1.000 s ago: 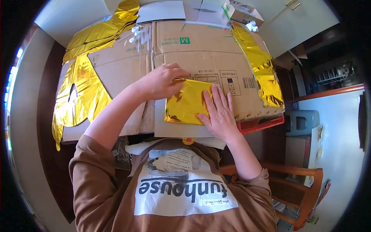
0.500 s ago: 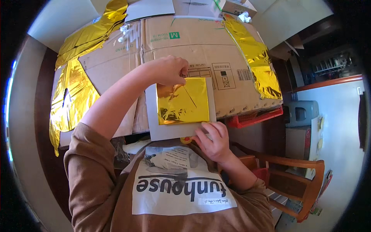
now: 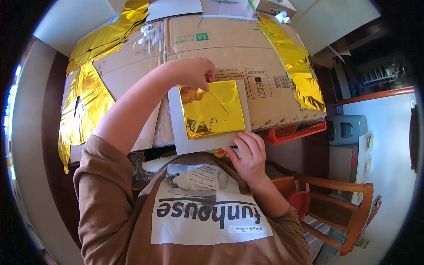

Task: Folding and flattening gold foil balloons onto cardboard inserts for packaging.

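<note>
Gold foil square (image 3: 215,109) on grey card (image 3: 176,128), left grip (image 3: 194,73) apparently pinching its top corner.

Brown sweatshirt (image 3: 110,212) with pushed-up sleeves and a white printed chest panel (image 3: 207,207); bare forearms.

You've got two hands in view: left hand (image 3: 193,73) and right hand (image 3: 249,154). One gold foil square (image 3: 214,110), its top corner pinched under your left fingers (image 3: 207,79). One grey card (image 3: 176,132) under it, its bottom edge at your right fingertips (image 3: 243,137). One flattened cardboard box (image 3: 229,48) beyond the fingers. Two long gold foil strips: one (image 3: 84,88) left of the fingers, one (image 3: 296,62) right. One red crate (image 3: 293,131), one wooden chair (image 3: 340,198).
</note>
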A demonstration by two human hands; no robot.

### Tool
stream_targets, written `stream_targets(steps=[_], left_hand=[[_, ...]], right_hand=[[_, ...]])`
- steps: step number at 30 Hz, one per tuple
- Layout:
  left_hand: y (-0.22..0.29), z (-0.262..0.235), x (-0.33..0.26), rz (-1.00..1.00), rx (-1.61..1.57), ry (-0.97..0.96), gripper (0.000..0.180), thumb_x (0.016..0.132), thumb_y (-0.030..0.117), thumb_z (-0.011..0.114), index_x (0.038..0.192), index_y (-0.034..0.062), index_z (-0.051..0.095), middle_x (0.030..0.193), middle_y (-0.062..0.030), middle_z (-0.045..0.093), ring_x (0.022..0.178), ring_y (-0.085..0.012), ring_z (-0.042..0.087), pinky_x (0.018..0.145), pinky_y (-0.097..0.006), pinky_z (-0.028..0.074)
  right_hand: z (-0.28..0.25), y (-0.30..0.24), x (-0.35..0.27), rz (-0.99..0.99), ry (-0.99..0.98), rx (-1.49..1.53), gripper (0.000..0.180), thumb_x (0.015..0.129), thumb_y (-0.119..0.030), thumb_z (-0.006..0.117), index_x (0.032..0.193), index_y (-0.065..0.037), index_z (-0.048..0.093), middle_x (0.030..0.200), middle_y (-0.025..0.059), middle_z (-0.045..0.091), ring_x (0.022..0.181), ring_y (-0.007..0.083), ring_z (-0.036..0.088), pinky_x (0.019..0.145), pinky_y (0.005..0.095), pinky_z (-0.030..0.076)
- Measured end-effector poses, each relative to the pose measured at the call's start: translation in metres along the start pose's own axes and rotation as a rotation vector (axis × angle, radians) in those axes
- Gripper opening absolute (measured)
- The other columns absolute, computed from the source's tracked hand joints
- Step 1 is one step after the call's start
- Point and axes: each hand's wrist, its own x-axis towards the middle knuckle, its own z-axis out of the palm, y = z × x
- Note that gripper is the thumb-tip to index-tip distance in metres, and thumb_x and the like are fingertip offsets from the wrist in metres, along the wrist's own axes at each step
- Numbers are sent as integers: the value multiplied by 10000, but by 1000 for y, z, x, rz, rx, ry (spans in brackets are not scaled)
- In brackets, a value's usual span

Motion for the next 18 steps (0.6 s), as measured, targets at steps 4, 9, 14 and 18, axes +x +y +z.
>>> stream_targets(steps=[4, 9, 14, 18], left_hand=[[-2, -5, 5, -21, -63, -77, 382, 747, 177, 818, 1065, 0, 700, 930, -105, 716, 836, -211, 668, 767, -338, 539], [0, 3, 5, -67, -197, -85, 369, 772, 127, 819, 1088, -12, 688, 930, -88, 731, 826, -179, 676, 748, -321, 545], [-4, 7, 4, -49, -233, -86, 390, 771, 110, 816, 1115, -12, 678, 939, -91, 736, 833, -175, 679, 756, -320, 549], [-3, 5, 5, -26, -193, -86, 385, 779, 121, 809, 1120, -4, 679, 943, -91, 736, 830, -169, 679, 752, -318, 549]], right_hand=[[-1, 2, 0, 11, 1, 33, 418, 699, -141, 867, 1035, -6, 660, 1093, 129, 629, 1075, 339, 588, 931, 464, 486], [1, 7, -2, 51, -14, 93, 463, 682, -139, 880, 1061, -12, 647, 1122, 136, 616, 1094, 341, 578, 952, 468, 470], [-3, 7, 5, 38, 38, -5, 560, 757, -242, 848, 1218, -12, 629, 1250, 161, 589, 1210, 366, 542, 1036, 486, 426], [-6, 14, 11, -34, -125, -93, 595, 857, -346, 765, 1323, -12, 606, 1408, 174, 552, 1339, 377, 488, 1126, 511, 355]])
